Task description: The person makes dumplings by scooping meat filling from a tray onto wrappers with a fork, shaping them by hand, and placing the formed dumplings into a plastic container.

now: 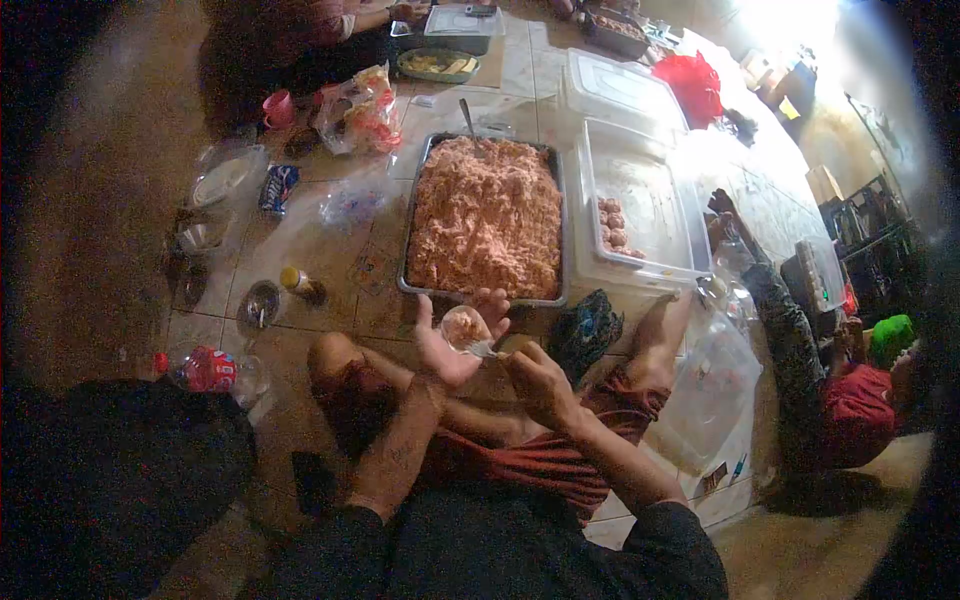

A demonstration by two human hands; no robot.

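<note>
My left hand (448,358) is palm up, its thumb and fingers cupped around a small round clear dish (465,326). A little pinkish minced mixture shows in the dish. My right hand (543,384) is closed on a utensil that looks like a fork (486,350), its pale end at the dish's near edge. Just beyond my hands is a large dark-rimmed tray (404,262) heaped with minced meat mixture (485,215), and a metal handle (466,115) sticks up at its far side. To the right, a clear plastic box (650,190) holds several meatballs (612,225) along its left side.
A clear lid or box (620,85) and a red bag (690,88) lie beyond. On the left are a yellow-capped jar (297,281), a red-labelled bottle (212,370) and plastic bags (360,112). A black bag (587,330) is beside my knee. Other people sit nearby.
</note>
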